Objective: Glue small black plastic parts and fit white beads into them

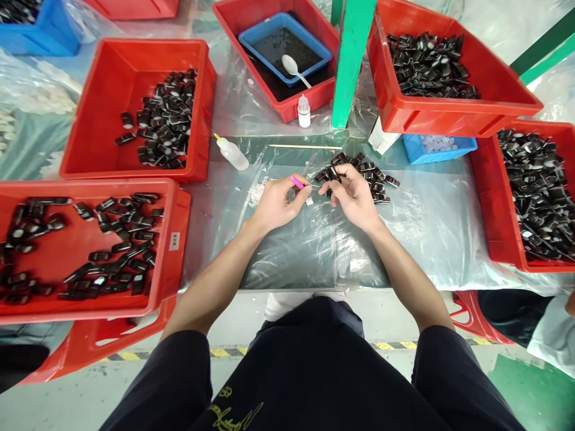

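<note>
Black piece (333, 173) lies at the fingertips of the right hand (357, 200), just above the near-left edge of a loose pile (381, 178) of similar pieces. The fingers are bent around it, but from where I stand I cannot tell whether they clench it or only touch it. The left hand (283, 202), a little apart, pinches a pink stick (297, 182) between thumb and forefinger, and a white square (309, 202) lies just beside its fingertips.

The piece is small, dark and glossy, with a bright highlight; its finer detail is too small to make out.

Clear, wrinkled plastic sheeting (309, 257) covers the table and catches the light. Beyond the hands lie a thin wooden stick (305, 146) and a squeeze bottle (233, 154) with a yellow tip, tipped on its side. A small white bottle (304, 114) stands by a red bin (287, 112) that holds a blue tray (251, 39) and a white spoon (290, 64). More red bins (121, 72) of dark pieces flank the work area on both sides, and a green post (353, 66) rises at the far side. Below the table edge, yellow-and-black tape (224, 352) crosses the pale floor (233, 326); at the right, another person's white sleeve (553, 335) shows.
</note>
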The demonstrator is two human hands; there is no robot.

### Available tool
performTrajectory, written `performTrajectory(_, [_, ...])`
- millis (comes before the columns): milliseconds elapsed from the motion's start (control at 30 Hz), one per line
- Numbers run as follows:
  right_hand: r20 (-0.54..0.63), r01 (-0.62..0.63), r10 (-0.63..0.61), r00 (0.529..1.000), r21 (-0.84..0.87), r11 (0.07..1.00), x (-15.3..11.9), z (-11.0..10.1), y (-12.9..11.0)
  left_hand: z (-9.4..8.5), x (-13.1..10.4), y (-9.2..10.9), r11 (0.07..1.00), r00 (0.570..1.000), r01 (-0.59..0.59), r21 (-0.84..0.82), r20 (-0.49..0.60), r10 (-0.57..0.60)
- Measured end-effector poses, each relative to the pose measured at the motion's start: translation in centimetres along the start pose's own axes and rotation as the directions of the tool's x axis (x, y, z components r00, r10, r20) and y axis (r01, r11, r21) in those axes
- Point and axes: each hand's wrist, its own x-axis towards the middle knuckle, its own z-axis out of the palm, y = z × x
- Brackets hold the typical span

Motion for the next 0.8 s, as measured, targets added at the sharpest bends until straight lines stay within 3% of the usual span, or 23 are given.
performTrajectory(533, [-0.005,0.009,-0.01,1.0,-0.015,1.0,0.0,-0.1,0.2,-1.3,0.2,0.1,0.993,1.0,-0.002,0.118,-0.025,0.005])
performTrajectory(800, [0.053,-0.071,0.079,0.996,-0.125,0.99,-0.5,0.4,0.1,-1.5,0.4,0.0,0.99,0.998,0.022,0.141,0.058,-0.03])
